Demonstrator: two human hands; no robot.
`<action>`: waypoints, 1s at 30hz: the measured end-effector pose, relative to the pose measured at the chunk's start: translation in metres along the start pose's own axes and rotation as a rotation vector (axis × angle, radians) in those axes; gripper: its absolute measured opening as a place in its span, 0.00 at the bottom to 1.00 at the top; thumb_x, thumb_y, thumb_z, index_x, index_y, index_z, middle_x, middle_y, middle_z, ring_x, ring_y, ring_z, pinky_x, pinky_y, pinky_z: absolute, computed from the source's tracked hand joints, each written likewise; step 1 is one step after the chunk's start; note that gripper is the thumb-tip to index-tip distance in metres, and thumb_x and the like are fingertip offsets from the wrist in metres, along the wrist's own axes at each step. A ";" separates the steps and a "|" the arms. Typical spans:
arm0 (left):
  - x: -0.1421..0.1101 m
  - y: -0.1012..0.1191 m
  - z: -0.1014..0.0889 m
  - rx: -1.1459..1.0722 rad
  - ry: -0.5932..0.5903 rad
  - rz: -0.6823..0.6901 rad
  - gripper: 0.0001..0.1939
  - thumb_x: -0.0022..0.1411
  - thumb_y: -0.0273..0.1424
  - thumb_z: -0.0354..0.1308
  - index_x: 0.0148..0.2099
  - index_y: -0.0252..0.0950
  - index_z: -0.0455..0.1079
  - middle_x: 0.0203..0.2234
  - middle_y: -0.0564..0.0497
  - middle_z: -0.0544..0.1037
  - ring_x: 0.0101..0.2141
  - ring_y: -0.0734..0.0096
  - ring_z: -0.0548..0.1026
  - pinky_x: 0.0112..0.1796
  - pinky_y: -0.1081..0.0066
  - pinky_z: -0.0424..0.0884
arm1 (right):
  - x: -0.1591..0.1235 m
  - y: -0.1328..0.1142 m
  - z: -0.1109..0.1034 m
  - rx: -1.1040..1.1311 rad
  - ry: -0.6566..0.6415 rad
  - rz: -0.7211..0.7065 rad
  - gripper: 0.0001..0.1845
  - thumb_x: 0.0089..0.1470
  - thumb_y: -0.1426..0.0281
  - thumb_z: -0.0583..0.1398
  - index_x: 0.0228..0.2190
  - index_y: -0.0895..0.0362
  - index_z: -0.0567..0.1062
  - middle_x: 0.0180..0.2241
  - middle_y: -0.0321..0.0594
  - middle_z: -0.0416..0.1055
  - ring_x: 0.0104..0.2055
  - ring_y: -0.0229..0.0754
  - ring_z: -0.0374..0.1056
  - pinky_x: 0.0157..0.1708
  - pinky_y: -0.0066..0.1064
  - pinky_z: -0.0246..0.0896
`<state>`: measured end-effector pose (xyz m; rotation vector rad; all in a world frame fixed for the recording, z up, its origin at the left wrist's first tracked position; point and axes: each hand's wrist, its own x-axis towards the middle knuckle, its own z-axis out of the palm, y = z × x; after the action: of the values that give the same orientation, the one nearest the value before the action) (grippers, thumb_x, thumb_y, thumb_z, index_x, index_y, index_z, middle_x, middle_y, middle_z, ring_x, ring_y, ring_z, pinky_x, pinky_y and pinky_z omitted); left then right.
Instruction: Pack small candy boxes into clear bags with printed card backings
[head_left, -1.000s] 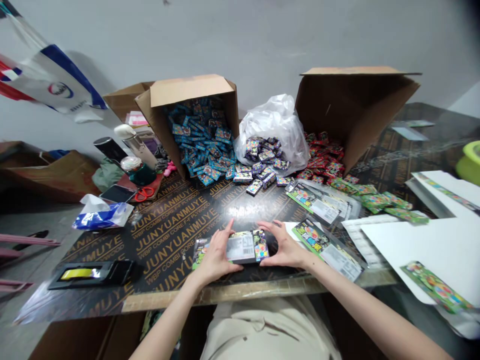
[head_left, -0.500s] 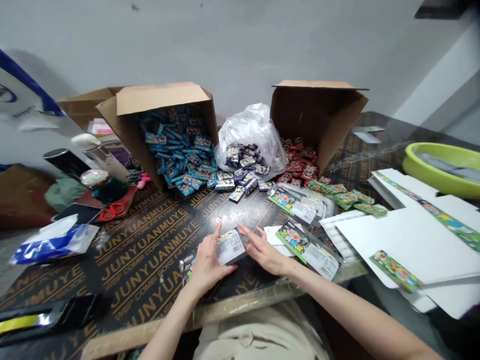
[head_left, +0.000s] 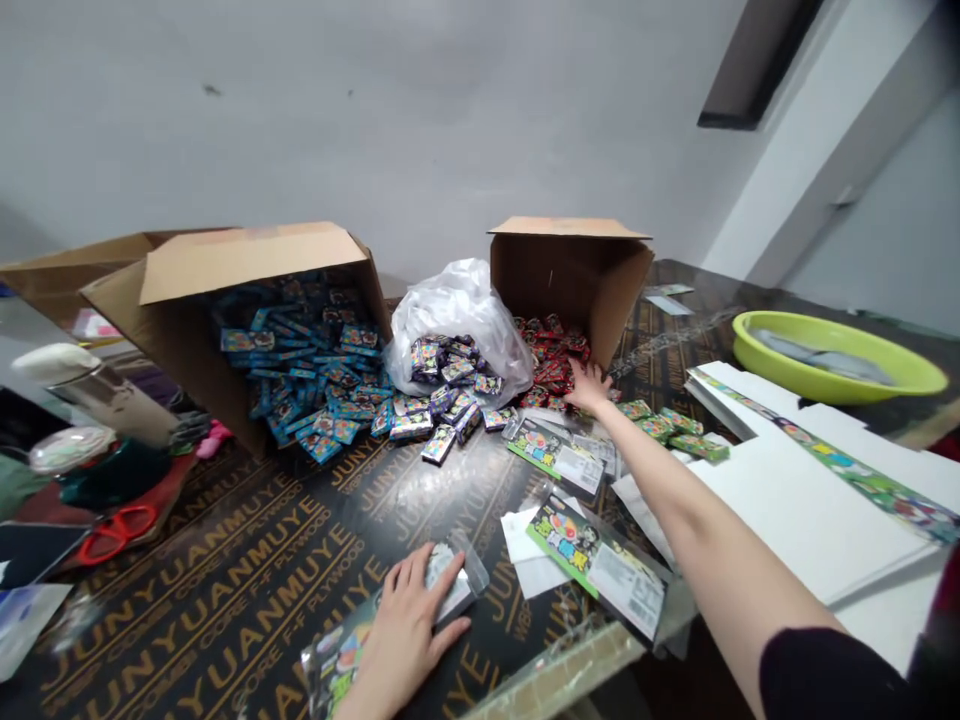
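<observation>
My left hand [head_left: 409, 625] lies over a clear-wrapped flat pack [head_left: 454, 578] with a colourful printed front, near the front of the table. Its fingers are stretched out and its thumb is apart; part of the pack is hidden under the palm. My right hand [head_left: 589, 388] is reached out to the pile of small red packets [head_left: 551, 350] at the mouth of the right cardboard box [head_left: 619, 305]. Its fingers are spread at the edge of the pile, and no packet shows in them. Purple packets [head_left: 454, 365] spill from a white plastic bag [head_left: 461, 300] between the boxes.
Blue packets [head_left: 322, 380] fill the left cardboard box [head_left: 255, 255]. Printed flat packs [head_left: 592, 565] and green packets [head_left: 675, 430] lie to the right, beside white card sheets [head_left: 765, 510] and a lime-green basin [head_left: 840, 370]. Red scissors [head_left: 116, 535] lie left.
My right hand has left the flat pack and moved forward to the red packets. My left hand stays on the pack. The view has turned to the right.
</observation>
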<state>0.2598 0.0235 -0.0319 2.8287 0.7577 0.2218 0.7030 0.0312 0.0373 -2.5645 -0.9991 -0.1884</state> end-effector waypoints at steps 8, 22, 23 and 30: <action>0.015 0.011 -0.019 -0.401 0.046 -0.166 0.32 0.46 0.45 0.62 0.55 0.49 0.62 0.51 0.43 0.64 0.53 0.50 0.59 0.53 0.44 0.46 | -0.065 -0.042 -0.009 0.303 -0.046 -0.319 0.41 0.38 0.63 0.63 0.54 0.53 0.56 0.45 0.45 0.61 0.47 0.50 0.59 0.47 0.40 0.54; 0.027 0.021 -0.070 -1.618 0.488 -0.695 0.40 0.40 0.31 0.68 0.55 0.34 0.55 0.21 0.56 0.75 0.21 0.76 0.73 0.27 0.76 0.67 | -0.245 -0.096 -0.045 0.632 -0.506 -0.784 0.21 0.40 0.55 0.64 0.36 0.51 0.73 0.38 0.41 0.63 0.42 0.46 0.62 0.43 0.40 0.59; 0.023 0.019 -0.071 -1.644 0.460 -0.695 0.41 0.39 0.30 0.68 0.55 0.34 0.55 0.21 0.55 0.76 0.22 0.75 0.73 0.28 0.75 0.68 | -0.248 -0.096 -0.047 0.641 -0.501 -0.798 0.22 0.40 0.55 0.64 0.38 0.51 0.73 0.40 0.41 0.63 0.45 0.47 0.61 0.45 0.41 0.58; 0.015 0.033 -0.067 -1.758 0.429 -0.708 0.37 0.39 0.28 0.69 0.52 0.33 0.58 0.20 0.54 0.76 0.24 0.73 0.75 0.31 0.72 0.69 | -0.262 -0.110 -0.049 0.721 -0.533 -0.900 0.49 0.38 0.57 0.65 0.58 0.51 0.50 0.59 0.47 0.48 0.60 0.53 0.46 0.56 0.49 0.44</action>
<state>0.2753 0.0134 0.0419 0.8154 0.8649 0.8260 0.4365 -0.0778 0.0481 -1.3972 -1.9218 0.5537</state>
